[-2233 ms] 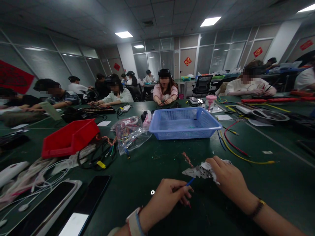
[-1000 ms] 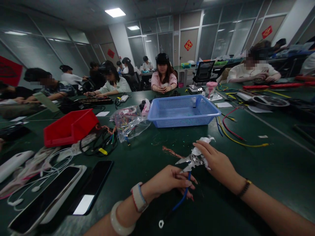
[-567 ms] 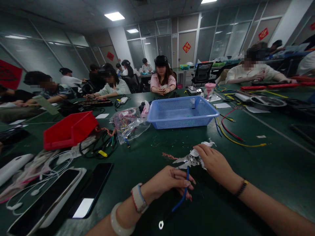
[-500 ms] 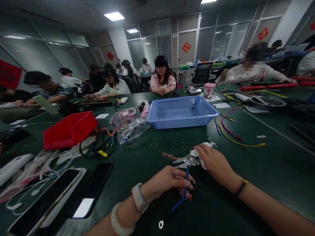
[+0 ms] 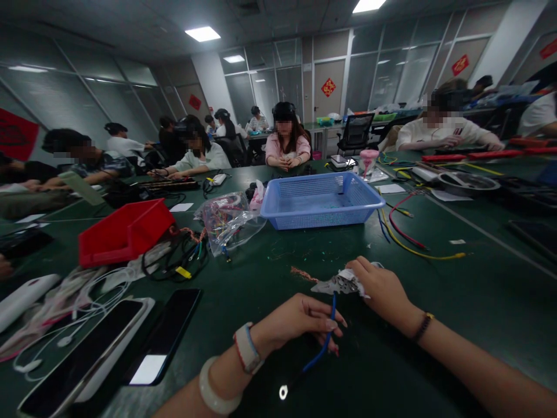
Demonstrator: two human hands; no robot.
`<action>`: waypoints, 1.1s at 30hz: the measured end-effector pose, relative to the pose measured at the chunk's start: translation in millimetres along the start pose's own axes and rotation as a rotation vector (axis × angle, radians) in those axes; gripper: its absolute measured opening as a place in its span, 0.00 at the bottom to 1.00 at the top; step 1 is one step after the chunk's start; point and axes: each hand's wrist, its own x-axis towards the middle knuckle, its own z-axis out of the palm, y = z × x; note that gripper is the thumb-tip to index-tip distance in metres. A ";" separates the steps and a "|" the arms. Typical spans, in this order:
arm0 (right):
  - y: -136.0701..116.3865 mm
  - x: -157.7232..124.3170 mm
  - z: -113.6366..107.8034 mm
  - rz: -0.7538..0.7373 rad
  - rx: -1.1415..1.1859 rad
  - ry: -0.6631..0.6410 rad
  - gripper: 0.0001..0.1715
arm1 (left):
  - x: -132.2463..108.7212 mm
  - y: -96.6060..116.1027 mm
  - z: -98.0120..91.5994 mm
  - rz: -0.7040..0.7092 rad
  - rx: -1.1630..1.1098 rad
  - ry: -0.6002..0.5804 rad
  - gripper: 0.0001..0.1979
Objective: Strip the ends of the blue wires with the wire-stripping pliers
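My left hand (image 5: 300,322) is closed, pinching a blue wire (image 5: 319,345) whose lower end carries a silver ring terminal (image 5: 283,392). The wire's upper end runs up into the jaws of a metal wire-stripping tool (image 5: 337,284). My right hand (image 5: 379,288) is closed round that tool's handles, which are wrapped in white tissue. Both hands rest low over the dark green table (image 5: 270,273). A tuft of bare copper strands (image 5: 300,273) lies just left of the tool's tip.
A blue mesh basket (image 5: 319,203) stands ahead, with a clear bag of wires (image 5: 228,223) and a red bin (image 5: 124,232) to its left. Two phones (image 5: 122,342) and white earphone cables lie at the near left. Yellow, red and blue wires (image 5: 409,232) trail at right. Several people sit around the tables.
The blue wire's upper end has been brought up into the tool's jaws. My right hand has lowered the tool a little and closed tighter on it. The view has dipped slightly.
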 end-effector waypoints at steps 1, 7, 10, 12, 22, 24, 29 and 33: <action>1.3 0.1 0.1 0.000 0.049 -0.011 0.16 | 0.2 0.0 -0.4 -0.008 0.004 -0.008 0.16; 12.7 -0.3 4.3 -0.039 0.239 0.008 0.31 | 1.8 -1.2 -3.3 0.000 -0.002 -0.075 0.16; 17.2 -1.2 8.2 -0.039 0.246 0.015 0.34 | 1.8 -0.9 -4.4 -0.008 0.009 -0.106 0.16; 18.6 -1.7 10.0 -0.036 0.217 0.031 0.36 | 1.5 -0.2 -4.5 -0.015 0.012 -0.118 0.16; 12.8 -2.9 4.3 -0.035 0.227 0.126 0.37 | -0.2 2.6 -1.4 -0.008 -0.005 -0.128 0.15; 13.0 -2.7 3.3 -0.041 0.253 0.131 0.38 | -0.4 2.9 -1.4 -0.009 -0.007 -0.137 0.15; 12.7 -2.2 3.2 -0.039 0.275 0.094 0.42 | -1.2 4.5 -0.4 -0.007 -0.007 -0.152 0.15; 12.2 -1.9 2.8 -0.051 0.279 0.062 0.41 | -1.1 4.3 -0.1 -0.019 -0.013 -0.148 0.16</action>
